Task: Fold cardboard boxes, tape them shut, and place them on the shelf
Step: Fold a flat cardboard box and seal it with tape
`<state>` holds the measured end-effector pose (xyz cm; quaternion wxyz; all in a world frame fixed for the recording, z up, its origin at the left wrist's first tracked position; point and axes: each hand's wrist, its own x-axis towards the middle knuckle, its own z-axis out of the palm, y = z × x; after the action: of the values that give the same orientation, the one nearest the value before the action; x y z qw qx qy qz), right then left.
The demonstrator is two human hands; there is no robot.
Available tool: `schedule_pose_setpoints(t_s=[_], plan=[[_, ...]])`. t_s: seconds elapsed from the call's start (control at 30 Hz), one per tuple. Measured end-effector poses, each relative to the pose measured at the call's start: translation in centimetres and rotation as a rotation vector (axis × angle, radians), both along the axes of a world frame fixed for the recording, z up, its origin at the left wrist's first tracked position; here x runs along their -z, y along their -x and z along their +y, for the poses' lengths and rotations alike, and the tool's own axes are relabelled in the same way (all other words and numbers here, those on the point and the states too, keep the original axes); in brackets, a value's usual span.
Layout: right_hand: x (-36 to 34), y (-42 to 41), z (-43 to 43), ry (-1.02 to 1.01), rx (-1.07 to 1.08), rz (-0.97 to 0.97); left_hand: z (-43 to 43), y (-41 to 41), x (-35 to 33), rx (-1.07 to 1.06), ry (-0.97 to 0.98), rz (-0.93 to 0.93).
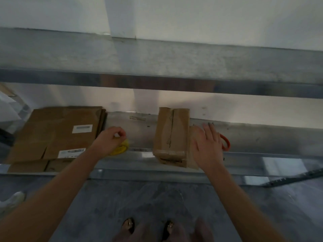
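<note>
A folded, taped cardboard box (170,135) stands on the metal shelf (136,127) in the middle of the view. My right hand (208,147) is spread with straight fingers just right of the box, beside its side face. My left hand (111,138) is curled over a yellow tape roll (120,149) that lies on the shelf left of the box. A stack of flat, unfolded cardboard boxes (56,135) with white labels lies at the left end of the shelf.
An orange-handled tool (225,142) lies on the shelf behind my right hand, partly hidden. A second metal shelf (157,58) runs above, against a white wall. Grey floor lies below with my feet (148,227) on it. A white shoe (12,199) shows at the left edge.
</note>
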<state>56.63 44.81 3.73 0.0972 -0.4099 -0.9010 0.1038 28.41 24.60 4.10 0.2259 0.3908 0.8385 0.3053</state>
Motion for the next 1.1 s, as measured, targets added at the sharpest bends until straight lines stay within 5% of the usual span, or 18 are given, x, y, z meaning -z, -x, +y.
schedule_pose_setpoints(t_s=[0.13, 0.27, 0.47, 0.7, 0.83, 0.93, 1.1], plan=[[-3.1, 5.5, -6.8, -0.101, -0.131, 0.032, -0.6, 1.8, -1.1, 0.085, -0.040, -0.002], [-2.1, 12.1, -12.6, 0.069, -0.209, 0.081, -1.8, 3.0, -1.3, 0.185, -0.070, -0.009], [-0.2, 17.1, -15.3, 0.463, -0.033, 0.220, -3.5, 4.5, -0.4, 0.348, -0.052, -0.002], [0.3, 19.0, -14.7, 0.473, 0.090, 0.281, -3.8, 7.3, 1.2, 0.545, -0.065, 0.070], [1.2, 20.4, -15.7, 0.404, 0.102, 0.274, -2.5, 9.6, 2.2, 0.375, -0.141, 0.088], [2.9, 21.2, -16.4, 0.506, 0.226, 0.364, -1.4, 10.5, 3.1, 0.349, -0.064, 0.130], [6.8, 22.0, -15.5, 0.660, 0.372, 0.240, -1.3, 10.8, 7.7, 0.459, 0.113, 0.266]])
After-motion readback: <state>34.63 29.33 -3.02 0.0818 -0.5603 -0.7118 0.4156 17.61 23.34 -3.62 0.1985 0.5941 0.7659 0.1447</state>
